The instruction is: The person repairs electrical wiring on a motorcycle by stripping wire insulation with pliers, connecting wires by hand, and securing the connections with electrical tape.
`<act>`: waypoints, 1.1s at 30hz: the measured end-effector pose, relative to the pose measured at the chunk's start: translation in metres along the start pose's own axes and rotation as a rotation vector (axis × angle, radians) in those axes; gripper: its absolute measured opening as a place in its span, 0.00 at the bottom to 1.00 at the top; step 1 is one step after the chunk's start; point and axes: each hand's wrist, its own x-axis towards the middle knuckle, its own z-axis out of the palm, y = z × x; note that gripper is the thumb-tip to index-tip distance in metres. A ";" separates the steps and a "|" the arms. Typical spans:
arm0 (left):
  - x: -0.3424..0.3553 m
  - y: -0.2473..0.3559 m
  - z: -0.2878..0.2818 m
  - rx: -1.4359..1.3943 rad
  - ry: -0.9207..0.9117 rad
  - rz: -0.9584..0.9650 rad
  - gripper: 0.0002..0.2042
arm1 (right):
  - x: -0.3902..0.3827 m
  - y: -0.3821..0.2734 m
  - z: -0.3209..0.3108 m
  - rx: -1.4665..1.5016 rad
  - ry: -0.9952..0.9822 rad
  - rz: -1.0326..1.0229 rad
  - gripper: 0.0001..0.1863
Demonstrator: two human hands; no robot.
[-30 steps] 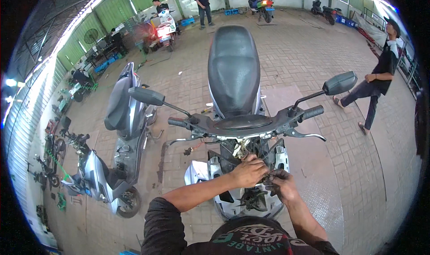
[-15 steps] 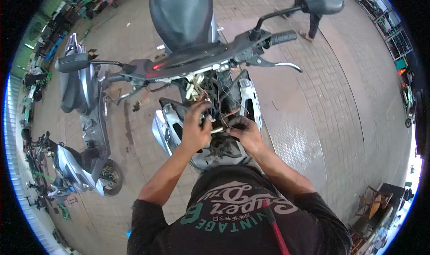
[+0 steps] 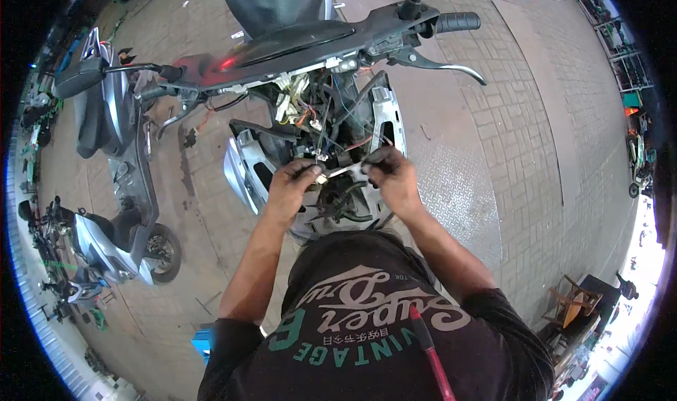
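In front of me stands a motor scooter with its front opened up and its wiring bare. My left hand (image 3: 288, 189) is closed, thumb and fingers pinching the left end of a thin whitish strip (image 3: 344, 170), by a small white connector (image 3: 321, 179). At the strip's other end my right hand (image 3: 395, 181) is pinched too, its fingertips dark with grime. The strip runs nearly straight between them; whether it is a wire or tape I cannot tell. Just beyond lie loose coloured wires (image 3: 308, 115) and pale connectors (image 3: 288, 105). Silver side panels (image 3: 243, 172) flank the opening.
The handlebar (image 3: 282, 59) crosses beyond my hands, with a brake lever (image 3: 444, 66) at right. Another scooter (image 3: 127, 211) stands at left. A metal plate (image 3: 462, 204) lies on the paving at right, and a wooden chair (image 3: 572, 304) stands at lower right.
My hands have moved apart, and the whitish strip now stretches between them. The left fingers have come down from the wires. My view has shifted, with the scooter higher in it.
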 end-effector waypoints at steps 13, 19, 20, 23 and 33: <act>-0.009 -0.035 -0.023 -0.227 0.170 0.007 0.10 | -0.003 0.054 0.047 -1.022 -0.377 -0.473 0.13; -0.033 -0.064 -0.028 0.660 0.252 0.052 0.13 | -0.001 0.040 0.081 -1.384 -0.479 -0.299 0.14; -0.038 -0.082 -0.026 0.735 0.250 0.095 0.14 | -0.002 0.039 0.085 -1.411 -0.456 -0.276 0.14; -0.039 -0.123 -0.021 0.716 0.196 0.036 0.15 | 0.002 0.040 0.090 -1.384 -0.453 -0.211 0.16; -0.047 -0.095 -0.007 0.249 0.002 -0.215 0.09 | -0.013 0.038 0.076 -1.009 -0.210 -0.158 0.18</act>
